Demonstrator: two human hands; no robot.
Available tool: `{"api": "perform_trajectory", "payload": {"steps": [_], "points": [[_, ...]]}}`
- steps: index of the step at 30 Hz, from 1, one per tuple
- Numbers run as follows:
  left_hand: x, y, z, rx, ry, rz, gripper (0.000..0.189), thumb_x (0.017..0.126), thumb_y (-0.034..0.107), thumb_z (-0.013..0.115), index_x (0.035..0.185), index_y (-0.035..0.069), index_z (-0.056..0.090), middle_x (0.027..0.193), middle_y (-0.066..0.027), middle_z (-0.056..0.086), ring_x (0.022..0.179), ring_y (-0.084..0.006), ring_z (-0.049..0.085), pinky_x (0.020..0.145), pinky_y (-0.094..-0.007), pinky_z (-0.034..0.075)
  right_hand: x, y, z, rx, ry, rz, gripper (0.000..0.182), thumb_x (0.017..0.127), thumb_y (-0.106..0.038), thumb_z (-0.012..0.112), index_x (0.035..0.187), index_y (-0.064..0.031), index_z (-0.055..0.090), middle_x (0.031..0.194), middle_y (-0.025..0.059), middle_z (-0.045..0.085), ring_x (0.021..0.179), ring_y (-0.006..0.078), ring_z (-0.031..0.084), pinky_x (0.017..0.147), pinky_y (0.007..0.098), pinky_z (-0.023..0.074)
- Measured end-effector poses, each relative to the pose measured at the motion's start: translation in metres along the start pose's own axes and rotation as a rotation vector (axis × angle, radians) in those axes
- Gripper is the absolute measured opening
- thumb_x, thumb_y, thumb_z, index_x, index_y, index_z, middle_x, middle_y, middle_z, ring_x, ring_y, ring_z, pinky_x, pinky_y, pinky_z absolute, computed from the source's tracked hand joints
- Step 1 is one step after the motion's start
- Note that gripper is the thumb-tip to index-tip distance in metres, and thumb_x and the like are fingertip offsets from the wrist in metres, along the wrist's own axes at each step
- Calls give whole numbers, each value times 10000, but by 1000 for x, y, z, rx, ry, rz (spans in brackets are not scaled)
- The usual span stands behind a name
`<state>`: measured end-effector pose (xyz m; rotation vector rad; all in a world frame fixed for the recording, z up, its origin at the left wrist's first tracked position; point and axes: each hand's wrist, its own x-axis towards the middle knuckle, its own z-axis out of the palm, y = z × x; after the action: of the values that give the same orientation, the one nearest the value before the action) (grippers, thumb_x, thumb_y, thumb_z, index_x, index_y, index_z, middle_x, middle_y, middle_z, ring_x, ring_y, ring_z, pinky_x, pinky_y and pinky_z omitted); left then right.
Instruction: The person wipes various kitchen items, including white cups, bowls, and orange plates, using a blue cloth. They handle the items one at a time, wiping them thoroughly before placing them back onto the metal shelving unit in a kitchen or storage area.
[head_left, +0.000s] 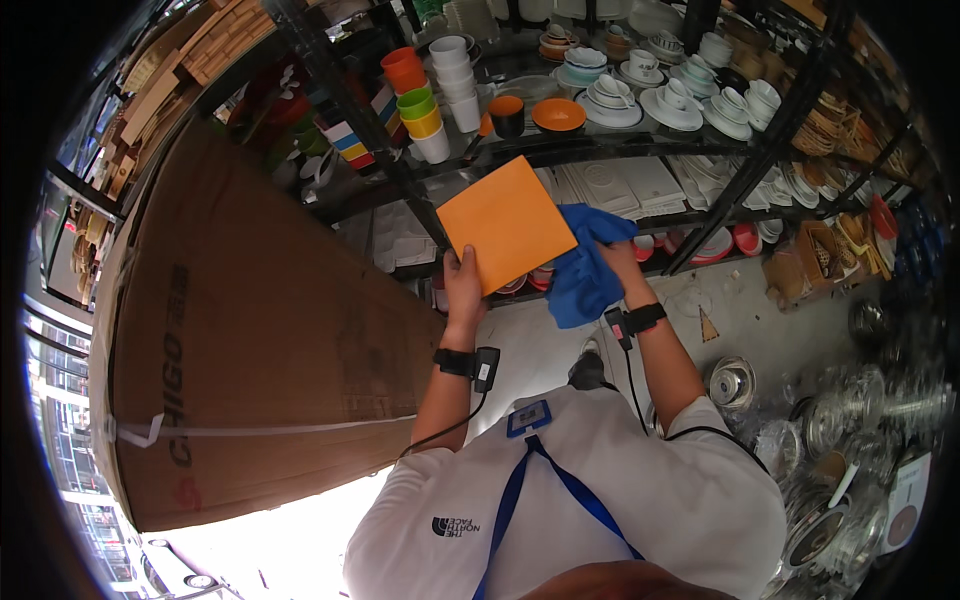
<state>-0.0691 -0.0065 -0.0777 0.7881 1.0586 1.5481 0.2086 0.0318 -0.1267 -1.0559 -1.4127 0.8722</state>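
Note:
A flat square orange plate or panel (507, 225) is held up in front of the shelves, tilted. My left hand (463, 289) grips its lower left edge, with the thumb lying on the orange face. In my right hand (621, 262) is a crumpled blue cloth (589, 270), which meets the right corner of the orange square and hangs down below it. The fingers of my right hand are partly hidden by the cloth. Behind the square, a black shelf rack (600, 150) carries an orange-and-black bowl (559, 115), a matching cup (507, 116) and stacked plastic cups (424, 124).
A tall cardboard box (277, 315) stands close on the left. White dishes (671, 105) fill the shelf at the right. On the floor at the right are a carton with woven items (814, 259) and piles of metal lids and pans (817, 487).

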Motion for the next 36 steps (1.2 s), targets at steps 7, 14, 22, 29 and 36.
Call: {"api": "perform_trajectory", "payload": {"steps": [7, 14, 22, 29, 36], "points": [[16, 33, 49, -151, -26, 17, 258, 974, 151, 533, 1151, -9, 435, 1155, -112, 557, 1057, -179, 567, 894, -312, 465, 4, 6, -69, -29, 204, 304, 362, 843, -115, 634, 1161, 55, 601, 1113, 135, 663, 1015, 192, 622, 893, 306, 474], [77, 76, 124, -125, -50, 107, 334, 911, 34, 554, 1194, -36, 390, 1149, -157, 553, 1058, -217, 580, 903, -331, 476, 51, 49, -121, -1, 188, 175, 374, 844, -97, 657, 1179, 45, 570, 1152, 150, 635, 1067, 233, 598, 946, 328, 448], [119, 74, 175, -166, 5, 104, 350, 853, 43, 590, 1195, 29, 520, 1074, -95, 628, 984, -201, 609, 870, -329, 484, 53, 74, -199, -100, 201, 144, 335, 829, -109, 629, 1133, 31, 607, 1121, 139, 658, 1021, 212, 621, 910, 330, 477], [107, 35, 194, -48, -601, 76, 405, 896, 137, 536, 1278, 31, 453, 1200, -123, 569, 1067, -234, 568, 896, -341, 453, -147, 56, -277, -18, 984, 651, 379, 788, -160, 638, 1109, 38, 597, 981, 153, 682, 837, 217, 656, 747, 371, 528], [25, -39, 292, -82, -1195, -381, 371, 933, 100, 512, 1294, 39, 452, 1181, -102, 586, 1045, -197, 587, 870, -321, 473, -422, 39, -205, 246, 2146, 413, 377, 788, -172, 654, 1111, 16, 601, 996, 142, 676, 920, 241, 647, 839, 370, 495]]}}
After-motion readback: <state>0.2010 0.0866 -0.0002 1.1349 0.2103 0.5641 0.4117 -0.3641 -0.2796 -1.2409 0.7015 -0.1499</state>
